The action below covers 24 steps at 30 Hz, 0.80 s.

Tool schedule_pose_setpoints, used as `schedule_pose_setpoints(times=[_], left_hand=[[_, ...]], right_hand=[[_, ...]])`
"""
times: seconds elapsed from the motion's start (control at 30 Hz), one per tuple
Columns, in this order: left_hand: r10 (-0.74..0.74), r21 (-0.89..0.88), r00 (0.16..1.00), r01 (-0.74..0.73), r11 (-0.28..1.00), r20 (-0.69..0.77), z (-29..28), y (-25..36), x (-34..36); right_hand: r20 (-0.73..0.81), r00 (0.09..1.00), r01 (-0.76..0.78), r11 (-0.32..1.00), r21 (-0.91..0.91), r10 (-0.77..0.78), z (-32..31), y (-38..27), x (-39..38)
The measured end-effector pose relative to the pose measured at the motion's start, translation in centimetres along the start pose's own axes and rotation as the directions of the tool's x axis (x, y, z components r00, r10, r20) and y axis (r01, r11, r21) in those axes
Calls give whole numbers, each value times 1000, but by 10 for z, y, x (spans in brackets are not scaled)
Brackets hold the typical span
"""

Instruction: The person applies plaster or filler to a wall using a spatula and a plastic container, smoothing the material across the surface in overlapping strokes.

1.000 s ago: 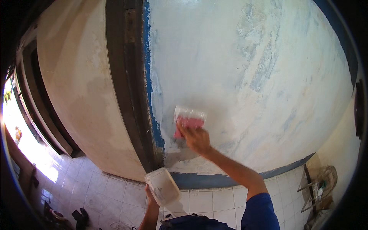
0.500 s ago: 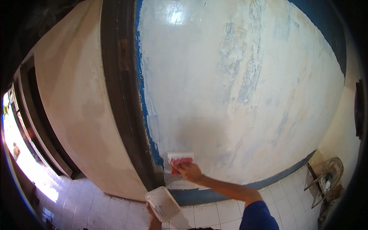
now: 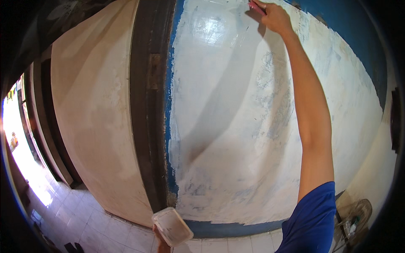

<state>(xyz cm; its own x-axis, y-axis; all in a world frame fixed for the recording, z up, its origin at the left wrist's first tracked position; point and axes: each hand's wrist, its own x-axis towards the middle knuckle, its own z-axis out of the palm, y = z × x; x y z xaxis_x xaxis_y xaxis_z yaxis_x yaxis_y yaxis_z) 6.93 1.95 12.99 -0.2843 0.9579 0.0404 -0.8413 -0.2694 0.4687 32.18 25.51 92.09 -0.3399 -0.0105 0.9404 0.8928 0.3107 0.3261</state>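
My right arm reaches up high, and my right hand point(image 3: 277, 17) is closed round the red handle of a putty knife point(image 3: 257, 7) near the top of the picture. Its blade lies at or past the picture's upper edge. Behind it stands a wall point(image 3: 228, 168) coated in patchy white filler, with grey-blue showing through. Low down, my left hand point(image 3: 160, 240) grips a pale, rectangular plastic tub point(image 3: 172, 227) by its left side, tilted. Whitish residue coats the tub's inside; most of that hand's fingers are hidden beneath it.
A dark wooden post point(image 3: 148, 109) divides the white wall from a beige wall point(image 3: 93, 118) on the left. Blue paint point(image 3: 236, 230) borders the filler. A fan-like round object point(image 3: 358, 215) stands at the lower right. Tiled floor point(image 3: 118, 232) runs below, toward a bright doorway point(image 3: 25, 143).
My right hand has swept from low on the wall up to near its top with the putty knife. The tub in my left hand has shifted slightly left and down.
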Motion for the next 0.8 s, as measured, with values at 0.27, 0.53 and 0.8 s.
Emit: schedule_pose_setpoints(times=[0.27,0.53,0.8], left_hand=[[75,-59,996,-77,995,-42,-11,11,-16],[39,33,999,-40,999,35,-13,23,-13],[55,4,998,-55,998,3,-10,21,-27]], right_hand=[[286,953,1,949,316,-97,35,-162,-192],[294,871,180,812,556,-394,40,-303,-508],[126,988,10,850,527,-89,-17,-214,-426]])
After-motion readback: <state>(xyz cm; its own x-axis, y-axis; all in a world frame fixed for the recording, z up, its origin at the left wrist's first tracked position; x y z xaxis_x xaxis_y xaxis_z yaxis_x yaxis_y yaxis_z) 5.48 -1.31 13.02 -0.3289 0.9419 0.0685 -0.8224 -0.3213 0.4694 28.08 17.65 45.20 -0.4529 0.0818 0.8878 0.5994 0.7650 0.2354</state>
